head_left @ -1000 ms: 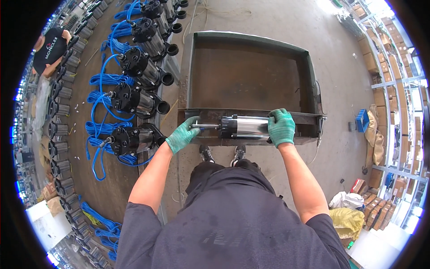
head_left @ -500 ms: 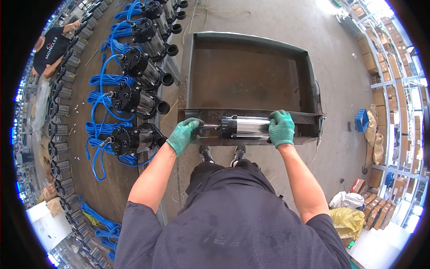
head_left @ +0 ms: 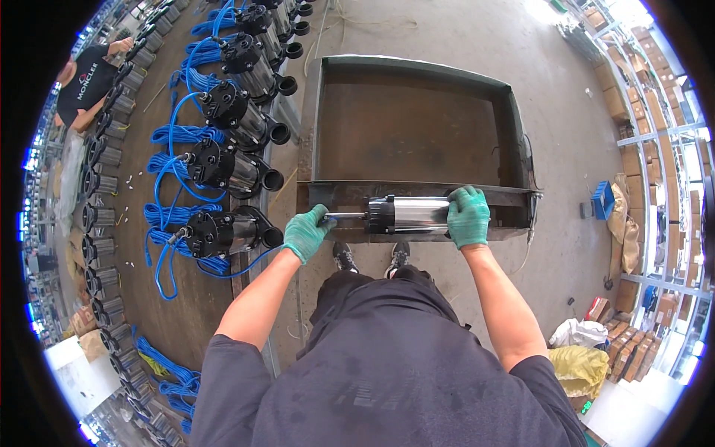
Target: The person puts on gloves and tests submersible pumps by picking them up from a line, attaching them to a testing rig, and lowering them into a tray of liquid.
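A pump motor [head_left: 421, 214], with a shiny metal cylinder and a black end piece, lies sideways across the near ledge of a metal tank. From its black end a thin bare shaft [head_left: 346, 215] sticks out to the left. My left hand [head_left: 305, 233], in a green glove, is closed at the tip of that shaft, fingertips pinched about it. My right hand [head_left: 468, 217], gloved alike, wraps over the right end of the cylinder; its thumb side is partly hidden. The motor lies level between both hands.
The open rust-brown tank [head_left: 410, 123] stands just ahead. Assembled black-and-silver pumps [head_left: 223, 233] with coiled blue cables [head_left: 182, 216] line a bench at left. A co-worker [head_left: 88, 86] is beyond it. Shelves of cartons [head_left: 633, 160] and a blue bin [head_left: 602, 201] are at right.
My left hand has slid left along the shaft toward its tip, baring more of the shaft. My right hand and the motor have hardly moved.
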`<state>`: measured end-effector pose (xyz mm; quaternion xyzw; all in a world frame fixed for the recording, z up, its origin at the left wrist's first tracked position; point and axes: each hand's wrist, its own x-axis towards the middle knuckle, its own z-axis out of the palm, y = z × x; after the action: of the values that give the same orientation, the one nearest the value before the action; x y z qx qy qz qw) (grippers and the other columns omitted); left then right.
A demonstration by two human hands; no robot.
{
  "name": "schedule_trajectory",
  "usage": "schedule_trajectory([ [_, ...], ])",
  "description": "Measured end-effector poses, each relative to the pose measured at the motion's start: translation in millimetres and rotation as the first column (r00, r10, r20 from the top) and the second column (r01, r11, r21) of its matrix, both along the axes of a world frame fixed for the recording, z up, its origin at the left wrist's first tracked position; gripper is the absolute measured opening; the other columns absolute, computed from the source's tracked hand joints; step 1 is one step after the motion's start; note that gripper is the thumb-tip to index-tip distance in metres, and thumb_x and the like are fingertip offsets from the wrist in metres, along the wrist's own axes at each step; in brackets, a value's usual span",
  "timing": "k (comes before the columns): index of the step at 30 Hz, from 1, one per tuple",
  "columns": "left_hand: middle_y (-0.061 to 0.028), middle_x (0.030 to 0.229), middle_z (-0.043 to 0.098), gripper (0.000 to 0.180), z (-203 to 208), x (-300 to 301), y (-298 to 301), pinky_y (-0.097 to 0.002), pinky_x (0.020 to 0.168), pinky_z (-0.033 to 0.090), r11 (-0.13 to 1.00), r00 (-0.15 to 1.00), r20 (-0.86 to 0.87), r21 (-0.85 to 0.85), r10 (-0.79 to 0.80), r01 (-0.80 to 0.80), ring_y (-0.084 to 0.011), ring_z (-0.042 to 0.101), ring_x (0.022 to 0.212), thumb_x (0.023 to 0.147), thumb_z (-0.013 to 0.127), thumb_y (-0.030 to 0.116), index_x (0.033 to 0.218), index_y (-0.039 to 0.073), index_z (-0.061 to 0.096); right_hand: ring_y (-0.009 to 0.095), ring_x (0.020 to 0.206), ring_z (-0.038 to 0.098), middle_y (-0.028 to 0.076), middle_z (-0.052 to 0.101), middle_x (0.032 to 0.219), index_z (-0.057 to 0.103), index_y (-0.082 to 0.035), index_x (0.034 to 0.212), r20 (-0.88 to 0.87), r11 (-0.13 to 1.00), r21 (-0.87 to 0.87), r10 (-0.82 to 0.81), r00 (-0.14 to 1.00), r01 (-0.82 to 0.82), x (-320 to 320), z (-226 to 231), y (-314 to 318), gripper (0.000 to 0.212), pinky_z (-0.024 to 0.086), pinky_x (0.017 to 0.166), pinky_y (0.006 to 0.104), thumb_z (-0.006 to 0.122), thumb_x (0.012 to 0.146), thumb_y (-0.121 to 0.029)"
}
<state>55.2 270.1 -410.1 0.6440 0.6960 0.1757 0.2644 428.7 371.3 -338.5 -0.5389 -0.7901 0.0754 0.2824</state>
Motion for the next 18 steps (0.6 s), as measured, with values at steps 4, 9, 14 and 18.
schedule_trajectory([
  [4, 0.0007, 0.087, 0.071, 0.022, 31.4, 10.8, 16.0, -0.0245, 0.056, 0.049, 0.895, 0.737, 0.592, -0.444, 0.326, -0.04, -0.008, 0.062, 0.066, 0.101, 0.074, 0.027, 0.112, 0.008, 0.069, 0.038, 0.093, 0.061, 0.012, 0.066, 0.092, 0.067, -0.007, 0.086, 0.015, 1.0, -0.014, -0.02, 1.0, 0.021, 5.3, -5.3, 0.1, 0.012, 0.051, 0.084, 0.0487, 0.069, 0.077, 0.0],
  [9, -0.0013, 0.109, 0.069, 0.043, 13.3, -7.4, 11.1, -0.0232, 0.068, 0.053, 0.845, 0.438, 0.773, -0.533, 0.458, 0.056, -0.0072, 0.062, 0.081, 0.103, 0.069, 0.013, 0.145, 0.009, 0.058, 0.038, 0.093, 0.061, 0.012, 0.066, 0.092, 0.066, -0.008, 0.085, 0.006, 1.0, -0.005, -0.028, 1.0, 0.028, 2.0, -2.6, 1.8, 0.011, 0.051, 0.084, 0.0486, 0.07, 0.077, -0.001],
  [14, -0.0015, 0.112, 0.068, 0.048, -9.5, -11.9, 11.0, -0.0262, 0.084, 0.053, 0.976, 0.636, 0.755, -0.216, 0.159, 0.011, -0.0121, 0.063, 0.097, 0.097, 0.072, 0.003, 0.143, 0.005, 0.058, 0.038, 0.094, 0.061, 0.012, 0.066, 0.092, 0.066, -0.008, 0.085, 0.006, 1.0, -0.016, -0.022, 1.0, 0.022, -0.4, -2.1, 1.9, 0.011, 0.051, 0.084, 0.0487, 0.07, 0.077, -0.002],
  [18, -0.0041, 0.085, 0.071, 0.028, 18.6, -17.4, 38.1, -0.0278, 0.07, 0.054, 0.91, 0.967, 0.241, -0.378, -0.083, 0.172, -0.0132, 0.065, 0.075, 0.097, 0.073, 0.013, 0.124, 0.005, 0.071, 0.038, 0.095, 0.061, 0.012, 0.066, 0.092, 0.066, -0.008, 0.085, 0.004, 1.0, -0.016, -0.025, 1.0, 0.025, 4.1, -4.1, 2.0, 0.01, 0.051, 0.084, 0.0489, 0.07, 0.078, -0.002],
])
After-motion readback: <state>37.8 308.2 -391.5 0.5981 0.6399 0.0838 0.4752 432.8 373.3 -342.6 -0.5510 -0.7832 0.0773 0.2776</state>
